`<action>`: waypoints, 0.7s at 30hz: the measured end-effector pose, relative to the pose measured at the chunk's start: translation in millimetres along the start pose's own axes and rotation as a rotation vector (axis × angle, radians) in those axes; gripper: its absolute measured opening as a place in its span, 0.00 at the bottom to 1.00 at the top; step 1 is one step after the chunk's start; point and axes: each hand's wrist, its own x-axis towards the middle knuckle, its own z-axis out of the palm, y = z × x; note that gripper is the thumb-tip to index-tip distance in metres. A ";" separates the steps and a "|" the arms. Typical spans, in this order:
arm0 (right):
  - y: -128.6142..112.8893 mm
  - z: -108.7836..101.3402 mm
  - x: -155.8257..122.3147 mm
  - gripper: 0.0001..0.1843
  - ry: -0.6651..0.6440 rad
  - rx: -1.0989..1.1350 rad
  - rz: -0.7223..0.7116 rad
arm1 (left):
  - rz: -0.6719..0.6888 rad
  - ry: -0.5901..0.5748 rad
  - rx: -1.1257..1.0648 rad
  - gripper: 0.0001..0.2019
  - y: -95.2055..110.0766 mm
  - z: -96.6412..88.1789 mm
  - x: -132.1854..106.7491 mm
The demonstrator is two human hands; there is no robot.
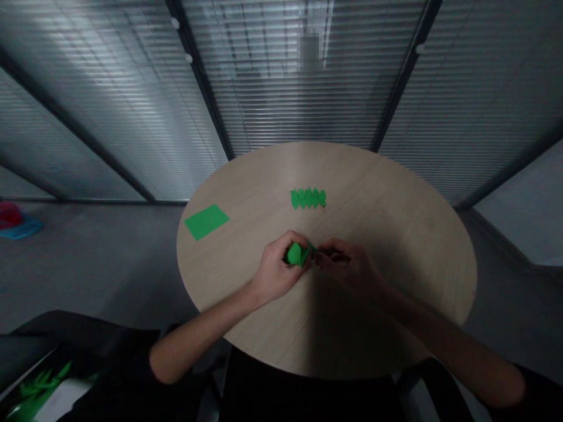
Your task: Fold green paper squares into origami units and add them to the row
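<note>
Folded green paper piece (294,254), frame centre: left hand (276,266) grips, seemingly steadying it; right hand (349,262) apparently pinches its edge.

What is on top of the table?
A green sheet and a row of green shapes. Whatever the left hand and right hand cover beneath them cannot be seen.

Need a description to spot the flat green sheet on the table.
Find the pale rounded table. Just inside its left edge, left of and beyond the left hand, lies the flat green sheet. It's one broad, four-sided piece, unlike the row of small jagged green shapes or the green object in that hand.
</note>
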 end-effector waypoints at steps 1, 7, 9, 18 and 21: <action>0.2 0.0 -0.2 0.11 -0.005 0.005 -0.001 | 0.006 -0.001 0.001 0.05 0.0 0.0 -0.1; 3.7 -0.2 -1.5 0.09 -0.002 0.013 0.002 | 0.012 -0.024 0.021 0.06 -0.5 0.5 -1.6; 4.3 -0.6 -1.3 0.09 -0.005 0.005 0.013 | 0.012 -0.034 0.029 0.07 -0.8 0.7 -1.8; -3.9 -0.1 0.1 0.11 -0.009 0.087 0.020 | 0.029 -0.057 0.077 0.06 -1.4 -1.6 -1.7; -0.6 0.1 0.0 0.10 0.000 0.079 0.018 | 0.037 -0.080 0.057 0.07 -1.3 -1.6 -1.8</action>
